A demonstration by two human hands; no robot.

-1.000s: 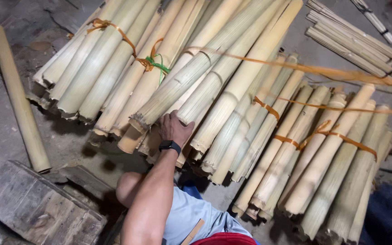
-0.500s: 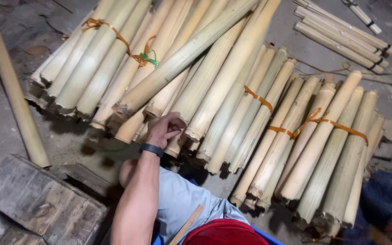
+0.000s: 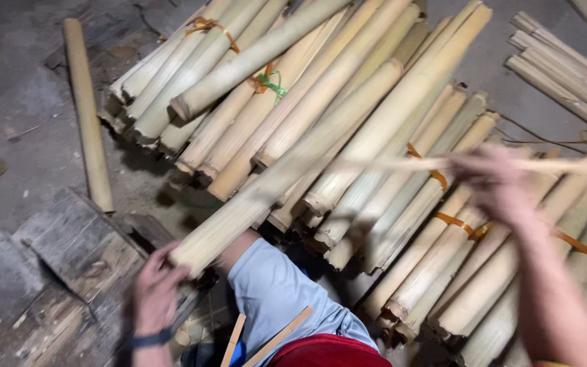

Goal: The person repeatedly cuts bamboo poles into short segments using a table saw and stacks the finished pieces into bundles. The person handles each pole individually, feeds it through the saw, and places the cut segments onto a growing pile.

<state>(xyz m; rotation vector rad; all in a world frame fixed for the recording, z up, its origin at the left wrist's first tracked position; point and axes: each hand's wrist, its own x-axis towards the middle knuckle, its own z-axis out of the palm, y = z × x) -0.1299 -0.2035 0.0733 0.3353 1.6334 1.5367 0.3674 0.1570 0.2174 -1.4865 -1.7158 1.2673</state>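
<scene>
A long pale bamboo pole [image 3: 287, 173], matt and dry with faint lengthwise fibres, is gripped at its rough-cut lower end by the left hand [image 3: 154, 289]. Behind it, stacked bamboo poles [image 3: 375, 102] of the same yellowish, dull finish are seen, with fibrous, splintered ends. The bundles are bound with orange strapping [image 3: 460, 223], slightly glossy like plastic, and a green cord [image 3: 273, 85] at about 11 o'clock. A thin pale strip [image 3: 402, 163], blurred, is held by the right hand [image 3: 497, 187]. At 8 o'clock, weathered grey wooden planks [image 3: 42, 272] look rough and cracked. The floor [image 3: 22, 136] appears as dusty, matt concrete.
</scene>
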